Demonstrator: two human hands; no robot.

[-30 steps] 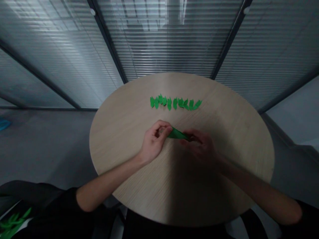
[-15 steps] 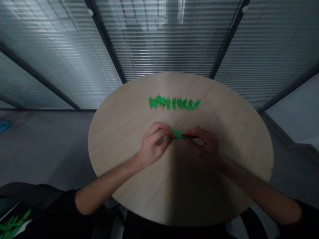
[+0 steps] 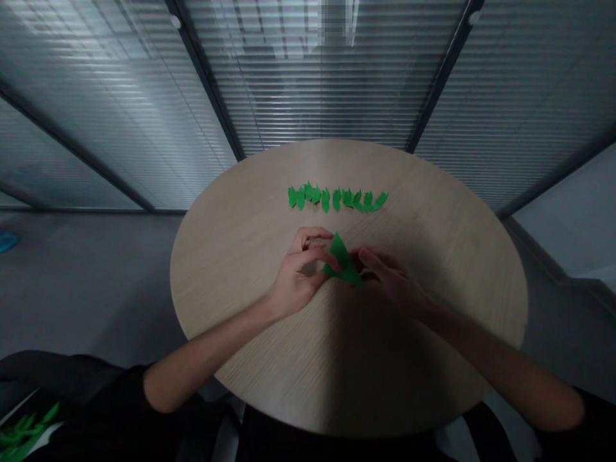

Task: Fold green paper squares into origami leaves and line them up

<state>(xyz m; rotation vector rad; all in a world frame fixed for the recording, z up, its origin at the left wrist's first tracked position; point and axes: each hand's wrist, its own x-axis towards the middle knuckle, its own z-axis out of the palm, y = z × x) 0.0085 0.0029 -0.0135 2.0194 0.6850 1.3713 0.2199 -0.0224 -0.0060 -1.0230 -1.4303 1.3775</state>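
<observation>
A piece of green paper (image 3: 341,262), folded into a triangle with one point up, is held above the middle of the round table (image 3: 269,378). My left hand (image 3: 301,273) pinches its left side, with the index fingertip lying on the front face. At the paper's right edge is my right hand (image 3: 392,279), its fingers curled against the sheet and partly hidden behind it. The right thumb stands clear of the front face. Beyond both hands lies a row of several small folded green paper pieces (image 3: 337,199), with pointed tips.
Glass panels with blinds (image 3: 317,96) rise behind the far table edge. More green pieces (image 3: 29,430) show at the lower left, beside a dark sleeve. A blue object (image 3: 7,241) is on the floor at the far left. Shadow covers the near right tabletop.
The green paper has turned from a narrow, nearly edge-on strip to a triangle facing me. My right hand has shifted its fingers, lifting the thumb off; the left still pinches. The row is unmoved.
</observation>
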